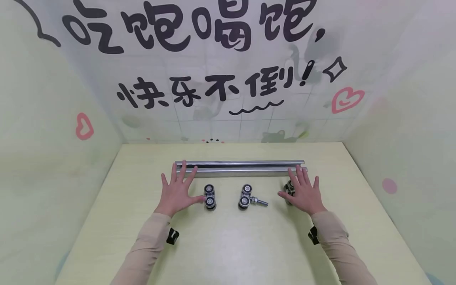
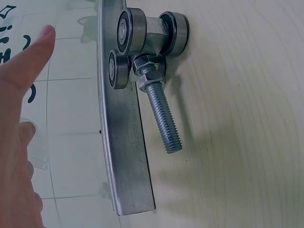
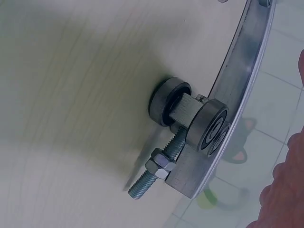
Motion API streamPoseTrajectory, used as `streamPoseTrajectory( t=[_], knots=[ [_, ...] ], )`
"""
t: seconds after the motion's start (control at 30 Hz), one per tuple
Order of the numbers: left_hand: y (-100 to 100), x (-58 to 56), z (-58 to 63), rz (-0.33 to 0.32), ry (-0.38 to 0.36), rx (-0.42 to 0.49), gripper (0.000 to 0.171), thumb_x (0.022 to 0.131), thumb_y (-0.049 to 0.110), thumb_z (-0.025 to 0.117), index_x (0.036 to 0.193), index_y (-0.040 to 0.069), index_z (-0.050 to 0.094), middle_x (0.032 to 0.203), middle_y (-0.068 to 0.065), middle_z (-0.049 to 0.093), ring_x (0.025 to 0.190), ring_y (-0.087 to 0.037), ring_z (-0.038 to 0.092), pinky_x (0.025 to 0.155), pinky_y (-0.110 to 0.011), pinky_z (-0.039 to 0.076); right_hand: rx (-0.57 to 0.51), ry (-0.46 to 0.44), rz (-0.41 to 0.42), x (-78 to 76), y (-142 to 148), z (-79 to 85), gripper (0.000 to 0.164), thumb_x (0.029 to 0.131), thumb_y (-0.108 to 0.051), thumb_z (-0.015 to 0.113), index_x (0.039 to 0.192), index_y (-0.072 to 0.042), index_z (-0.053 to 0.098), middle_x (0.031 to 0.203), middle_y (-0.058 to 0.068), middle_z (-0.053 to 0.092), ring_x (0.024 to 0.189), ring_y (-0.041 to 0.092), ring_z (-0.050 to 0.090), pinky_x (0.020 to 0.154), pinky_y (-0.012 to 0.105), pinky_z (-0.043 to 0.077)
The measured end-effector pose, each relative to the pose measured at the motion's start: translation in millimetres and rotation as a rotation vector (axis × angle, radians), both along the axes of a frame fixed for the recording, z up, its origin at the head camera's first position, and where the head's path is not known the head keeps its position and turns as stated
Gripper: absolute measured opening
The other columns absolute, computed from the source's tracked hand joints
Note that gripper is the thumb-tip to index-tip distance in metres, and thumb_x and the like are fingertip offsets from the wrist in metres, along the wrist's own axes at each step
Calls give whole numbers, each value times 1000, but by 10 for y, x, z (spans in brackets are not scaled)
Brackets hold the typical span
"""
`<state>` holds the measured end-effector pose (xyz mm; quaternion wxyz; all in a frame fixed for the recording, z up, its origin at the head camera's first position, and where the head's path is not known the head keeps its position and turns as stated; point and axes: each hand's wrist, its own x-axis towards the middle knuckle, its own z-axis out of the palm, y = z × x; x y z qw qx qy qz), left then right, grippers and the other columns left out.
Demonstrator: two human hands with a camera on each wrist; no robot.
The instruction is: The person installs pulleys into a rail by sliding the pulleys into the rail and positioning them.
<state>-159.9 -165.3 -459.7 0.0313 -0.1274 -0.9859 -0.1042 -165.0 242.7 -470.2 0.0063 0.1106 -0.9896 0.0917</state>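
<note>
Spreading straight fingers, gripping nothing: left hand [image 1: 175, 194], right hand [image 1: 305, 194]; left trolley [image 1: 209, 202] and right trolley [image 3: 205, 124] are probably wanting pinches across brackets [image 3: 186, 109].

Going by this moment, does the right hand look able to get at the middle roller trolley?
Likely yes: the right hand has its fingers spread and grips nothing, the middle roller trolley points its threaded bolt toward that side, and only tabletop shows between them.

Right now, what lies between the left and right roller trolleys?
In the head view, the middle roller trolley lies there, its threaded bolt pointing rightward; the right hand partly hides the right roller trolley.
</note>
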Motion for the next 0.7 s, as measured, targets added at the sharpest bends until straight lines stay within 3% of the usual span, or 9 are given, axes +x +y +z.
streamPoseTrajectory(
  t=[0.7],
  knots=[
    [-97, -105, 81, -2, -9, -3, 97, 73, 69, 54, 146, 15, 19, 152, -16, -1, 136, -39, -12, 98, -71, 2, -18, 23, 23, -31, 38, 14, 90, 80, -62, 50, 145, -10, 17, 150, 19, 11, 138, 33, 4, 103, 65, -2]
  ],
)
